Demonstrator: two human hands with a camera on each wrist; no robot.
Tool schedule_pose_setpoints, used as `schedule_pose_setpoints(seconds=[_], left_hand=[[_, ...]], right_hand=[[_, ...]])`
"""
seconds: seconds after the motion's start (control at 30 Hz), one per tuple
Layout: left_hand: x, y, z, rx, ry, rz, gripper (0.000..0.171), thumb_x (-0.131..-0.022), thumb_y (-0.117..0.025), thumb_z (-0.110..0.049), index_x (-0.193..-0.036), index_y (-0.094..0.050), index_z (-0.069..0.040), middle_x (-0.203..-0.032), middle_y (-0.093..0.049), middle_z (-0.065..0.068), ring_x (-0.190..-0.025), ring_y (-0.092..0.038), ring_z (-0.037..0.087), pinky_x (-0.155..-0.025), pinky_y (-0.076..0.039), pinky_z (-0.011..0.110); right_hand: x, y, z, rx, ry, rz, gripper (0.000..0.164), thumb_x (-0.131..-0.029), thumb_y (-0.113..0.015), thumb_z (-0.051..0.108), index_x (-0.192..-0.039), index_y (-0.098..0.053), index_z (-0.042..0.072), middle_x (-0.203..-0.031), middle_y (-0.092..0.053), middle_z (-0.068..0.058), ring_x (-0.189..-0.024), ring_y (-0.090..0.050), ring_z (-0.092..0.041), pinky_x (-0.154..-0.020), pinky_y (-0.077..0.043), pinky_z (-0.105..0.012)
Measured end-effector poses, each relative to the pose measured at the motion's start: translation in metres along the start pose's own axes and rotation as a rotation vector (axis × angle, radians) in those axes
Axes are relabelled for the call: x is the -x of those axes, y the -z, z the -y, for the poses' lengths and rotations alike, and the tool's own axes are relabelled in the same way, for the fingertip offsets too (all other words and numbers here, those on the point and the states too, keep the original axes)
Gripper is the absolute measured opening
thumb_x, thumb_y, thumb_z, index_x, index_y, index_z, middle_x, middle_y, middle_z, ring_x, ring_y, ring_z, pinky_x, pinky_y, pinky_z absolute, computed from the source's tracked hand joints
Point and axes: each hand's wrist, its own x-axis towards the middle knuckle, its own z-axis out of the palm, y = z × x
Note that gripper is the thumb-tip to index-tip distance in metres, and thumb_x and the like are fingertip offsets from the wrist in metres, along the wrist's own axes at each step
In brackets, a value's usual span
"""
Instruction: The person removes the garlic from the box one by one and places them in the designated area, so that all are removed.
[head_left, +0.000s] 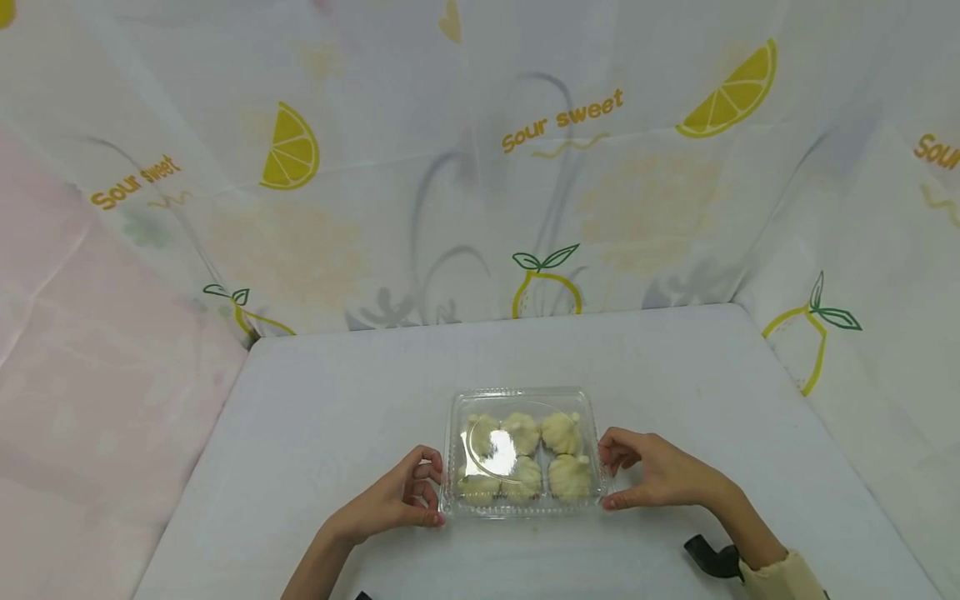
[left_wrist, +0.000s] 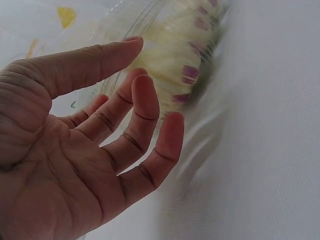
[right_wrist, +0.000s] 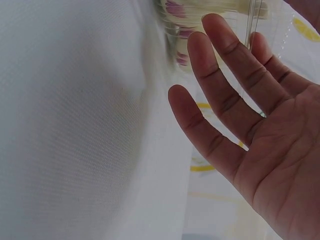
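Note:
A clear plastic clamshell box [head_left: 523, 511] with its lid down sits on the white table. Inside are several pale, pleated round pieces [head_left: 561, 433], bun- or garlic-like, with purple patches low on their sides in both wrist views. At the box's left side is my left hand [head_left: 408, 492], fingers loosely bent and thumb tip by the front left corner. My right hand [head_left: 652, 473] is at the opposite side, its fingertips right by the edge and its thumb near the front right corner. Both wrist views show the palms bare, with fingers spread apart beside the box.
White cloth covers the table [head_left: 337, 392]. Behind it hangs a curtain [head_left: 465, 208] printed with lemons and lettering, which continues along the sides. A black curved piece [head_left: 712, 557] lies by my right wrist, beside a cream sleeve [head_left: 783, 579].

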Motion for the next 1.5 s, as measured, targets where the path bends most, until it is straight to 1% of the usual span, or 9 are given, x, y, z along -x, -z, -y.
schedule_pose_setpoints(seconds=[0.33,0.57,0.8,1.07,1.37,1.5], left_hand=[[-0.0006,0.0011,0.002,0.055,-0.006,0.039,0.061,-0.085,-0.072,0.003,-0.129,-0.029,-0.001,-0.111,-0.053,0.015,-0.087,-0.061,0.02,-0.08,-0.056,0.043],[-0.0013,0.0018,0.0033,0.092,0.011,0.071,0.061,-0.087,-0.07,0.001,-0.129,-0.027,-0.004,-0.111,-0.052,0.012,-0.085,-0.06,0.019,-0.075,-0.054,0.034],[-0.0014,0.0023,0.0031,0.113,0.008,0.075,0.06,-0.087,-0.069,0.003,-0.129,-0.027,-0.002,-0.107,-0.05,0.013,-0.083,-0.061,0.019,-0.071,-0.054,0.032],[-0.0027,0.0018,0.001,0.152,0.04,0.04,0.06,-0.084,-0.069,0.006,-0.128,-0.029,0.001,-0.104,-0.056,0.011,-0.078,-0.062,0.017,-0.068,-0.053,0.03],[-0.0046,0.002,-0.0023,0.115,0.046,-0.02,0.058,-0.08,-0.075,0.005,-0.124,-0.037,0.005,-0.098,-0.065,0.011,-0.073,-0.066,0.016,-0.061,-0.051,0.026],[-0.0048,0.002,-0.0041,0.105,0.045,-0.036,0.058,-0.079,-0.076,0.005,-0.123,-0.039,0.008,-0.097,-0.065,0.012,-0.066,-0.06,0.011,-0.059,-0.048,0.024]], right_hand=[[-0.0005,0.0006,0.0001,0.011,-0.003,-0.007,0.046,-0.078,-0.085,0.036,-0.109,-0.053,0.022,-0.093,-0.061,0.009,-0.086,-0.063,-0.009,-0.079,-0.052,-0.037],[-0.0008,0.0013,0.0018,0.007,-0.014,-0.001,0.046,-0.078,-0.085,0.035,-0.108,-0.054,0.02,-0.094,-0.061,0.009,-0.086,-0.063,-0.01,-0.078,-0.053,-0.037],[-0.0027,0.0024,0.0025,-0.009,-0.005,0.008,0.045,-0.078,-0.086,0.032,-0.107,-0.054,0.018,-0.094,-0.062,0.008,-0.085,-0.063,-0.011,-0.078,-0.053,-0.038],[-0.0031,0.0026,0.0004,-0.012,-0.014,0.017,0.045,-0.078,-0.086,0.033,-0.106,-0.054,0.019,-0.093,-0.062,0.008,-0.085,-0.063,-0.01,-0.078,-0.052,-0.037],[-0.0034,0.0027,0.0008,-0.015,-0.01,0.018,0.044,-0.078,-0.086,0.033,-0.105,-0.054,0.02,-0.092,-0.063,0.008,-0.085,-0.063,-0.01,-0.077,-0.053,-0.037],[-0.0034,0.0029,0.0018,-0.016,-0.012,0.018,0.044,-0.077,-0.086,0.032,-0.105,-0.053,0.019,-0.092,-0.063,0.008,-0.085,-0.063,-0.01,-0.077,-0.053,-0.037]])
